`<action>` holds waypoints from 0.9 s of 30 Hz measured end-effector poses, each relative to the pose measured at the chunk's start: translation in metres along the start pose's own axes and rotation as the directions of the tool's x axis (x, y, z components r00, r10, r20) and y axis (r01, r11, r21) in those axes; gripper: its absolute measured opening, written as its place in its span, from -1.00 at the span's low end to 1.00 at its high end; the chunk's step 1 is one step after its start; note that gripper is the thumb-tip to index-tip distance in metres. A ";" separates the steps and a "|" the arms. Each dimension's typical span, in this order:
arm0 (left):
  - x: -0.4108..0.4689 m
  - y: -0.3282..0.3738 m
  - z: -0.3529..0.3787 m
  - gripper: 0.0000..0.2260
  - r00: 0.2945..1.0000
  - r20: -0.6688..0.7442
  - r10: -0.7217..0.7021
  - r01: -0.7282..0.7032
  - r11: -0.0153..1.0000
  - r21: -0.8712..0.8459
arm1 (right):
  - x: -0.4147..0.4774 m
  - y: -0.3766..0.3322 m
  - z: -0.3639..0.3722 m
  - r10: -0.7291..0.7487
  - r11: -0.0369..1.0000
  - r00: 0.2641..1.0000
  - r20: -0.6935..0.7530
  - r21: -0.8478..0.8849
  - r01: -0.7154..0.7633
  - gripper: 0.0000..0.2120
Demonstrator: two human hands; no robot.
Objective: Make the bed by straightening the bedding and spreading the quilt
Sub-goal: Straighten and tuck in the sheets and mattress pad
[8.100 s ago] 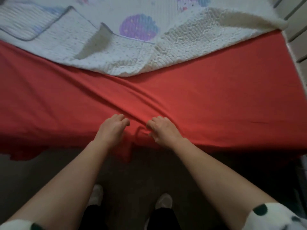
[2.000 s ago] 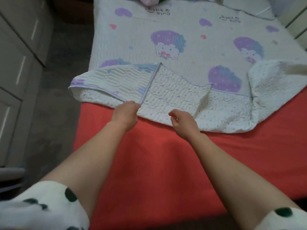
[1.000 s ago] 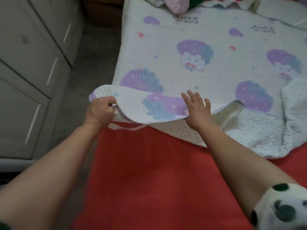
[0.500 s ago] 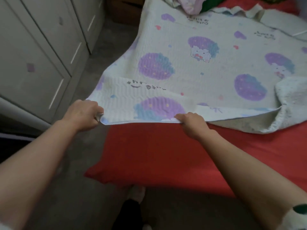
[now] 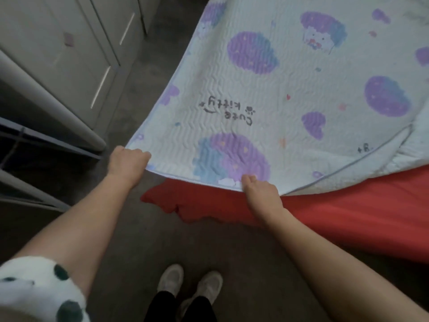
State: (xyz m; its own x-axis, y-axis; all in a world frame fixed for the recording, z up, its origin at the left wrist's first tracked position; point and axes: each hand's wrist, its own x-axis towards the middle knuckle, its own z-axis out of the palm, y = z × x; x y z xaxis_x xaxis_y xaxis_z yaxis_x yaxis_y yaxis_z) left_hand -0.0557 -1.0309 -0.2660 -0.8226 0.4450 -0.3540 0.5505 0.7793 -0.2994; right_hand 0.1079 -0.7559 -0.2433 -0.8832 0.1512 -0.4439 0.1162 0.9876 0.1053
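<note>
Quilt spread over the bed, near edge overhanging the sheet, far right part of that edge folded back on itself. Left hand closed on the quilt's near-left corner out past the bed's corner, above the floor; right hand gripping the same near edge further right, over the sheet. Cabinet standing to the left across a strip of floor, well apart from the bed; two feet planted on the floor below and between the arms, just before the bed's near side.
</note>
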 end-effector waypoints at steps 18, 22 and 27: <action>-0.011 0.134 -0.047 -0.69 0.874 -0.136 0.467 -0.486 0.821 -0.300 | -0.009 0.048 0.015 -0.054 0.984 0.996 0.070 0.173 0.042 -0.52; -0.008 0.147 -0.040 -0.69 0.860 -0.145 0.489 -0.510 0.836 -0.205 | -0.017 0.092 0.026 0.077 0.996 0.996 -0.052 -0.035 -0.079 -0.74; -0.015 0.154 -0.039 -0.70 0.844 -0.047 0.535 -0.536 0.833 -0.137 | -0.048 0.089 0.047 0.184 0.983 0.983 0.004 0.008 -0.184 -0.80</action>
State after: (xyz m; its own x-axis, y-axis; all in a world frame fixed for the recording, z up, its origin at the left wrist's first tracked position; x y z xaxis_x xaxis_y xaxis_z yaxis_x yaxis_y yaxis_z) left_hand 0.0363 -0.9005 -0.2720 -0.4065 0.8131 -0.4168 0.8798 0.4713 0.0613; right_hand 0.1817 -0.6737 -0.2543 -0.8448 0.3308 -0.4206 0.2806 0.9431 0.1782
